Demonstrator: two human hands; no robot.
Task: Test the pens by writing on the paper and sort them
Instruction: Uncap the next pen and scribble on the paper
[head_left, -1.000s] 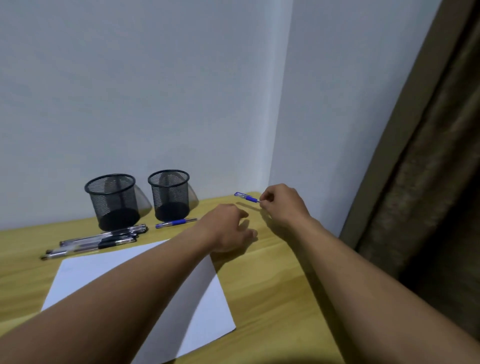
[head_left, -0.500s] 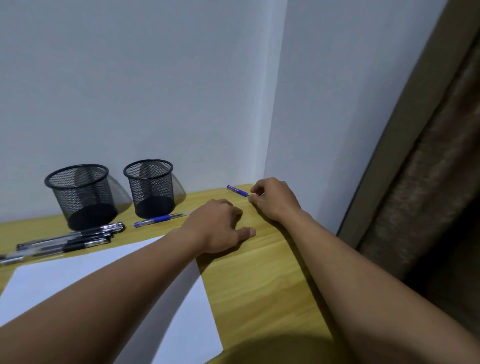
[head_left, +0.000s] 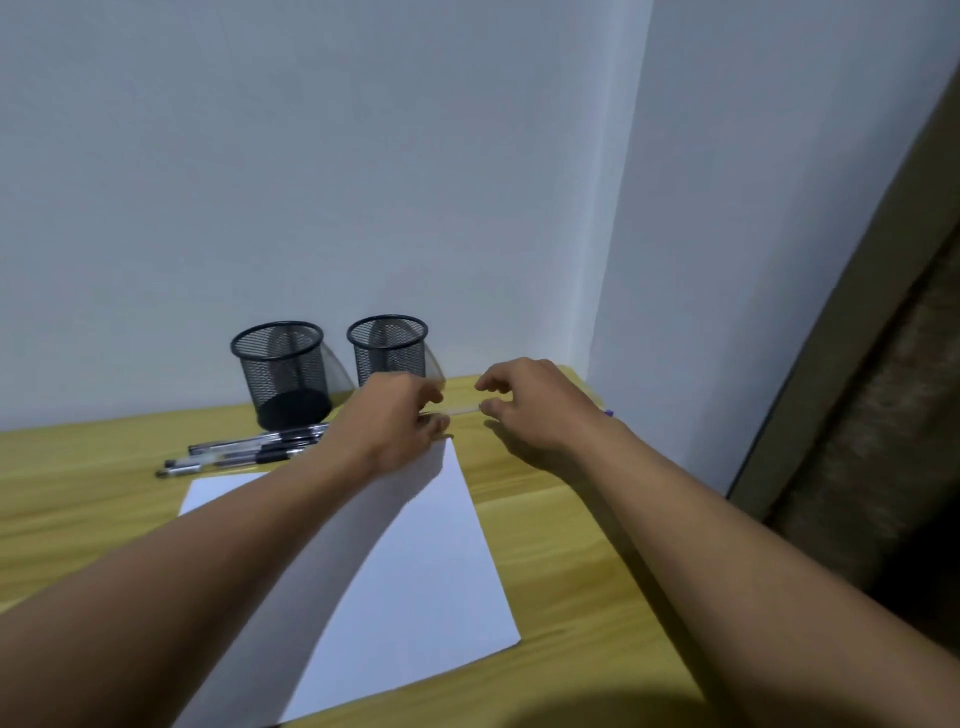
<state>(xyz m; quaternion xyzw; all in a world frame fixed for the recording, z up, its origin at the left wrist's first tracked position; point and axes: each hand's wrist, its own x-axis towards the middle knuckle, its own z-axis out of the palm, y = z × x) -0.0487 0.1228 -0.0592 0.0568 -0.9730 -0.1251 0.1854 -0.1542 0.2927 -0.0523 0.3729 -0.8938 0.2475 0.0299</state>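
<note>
My left hand and right hand now both hold the thin clear-barrelled pen, seemingly uncapping it, at 12 o'clock of the white paper sheet.

Soft, dim room light, a bit blue on the wall. No glare. Blurry at the left hand and right hand, smeared from moving. Grey shadow of an arm across the white paper. Dark shadow patch on the table at the bottom edge. Very dark at the curtain. Bent, stretched lines near the sides.
</note>
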